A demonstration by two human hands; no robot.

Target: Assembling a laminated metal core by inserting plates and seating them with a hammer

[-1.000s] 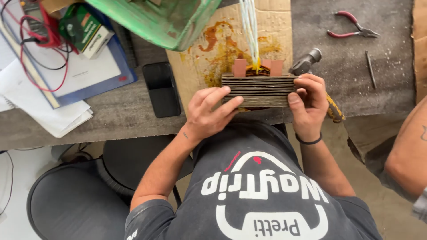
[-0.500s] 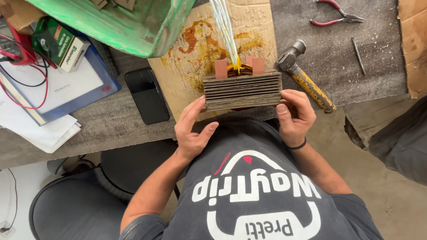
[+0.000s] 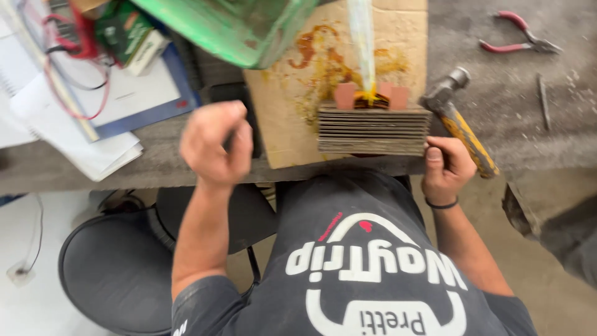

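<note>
- Compared with half a second ago, the left hand point(image 3: 211, 144) has come off the laminated metal stack point(image 3: 373, 129) and now hangs blurred at centre left of the frame, fingers curled into a loose fist that holds nothing I can make out.
- That leaves the stack steadied from one side only: the right hand point(image 3: 446, 167) stays at its lower right corner, fingers point(image 3: 434, 155) pressed against the end of the plates.
- The stack sits in the upper middle of the frame on a stained cardboard sheet point(image 3: 292, 93) at the near edge of the table point(image 3: 559, 112), with pale wires point(image 3: 362, 37) rising from its top.
- The stack lies well apart from the left fingers and touches the right ones.
- A hammer point(image 3: 460, 118) lies just beside the stack's right end, above the right hand; red pliers point(image 3: 519, 37) rest in the upper right.
</note>
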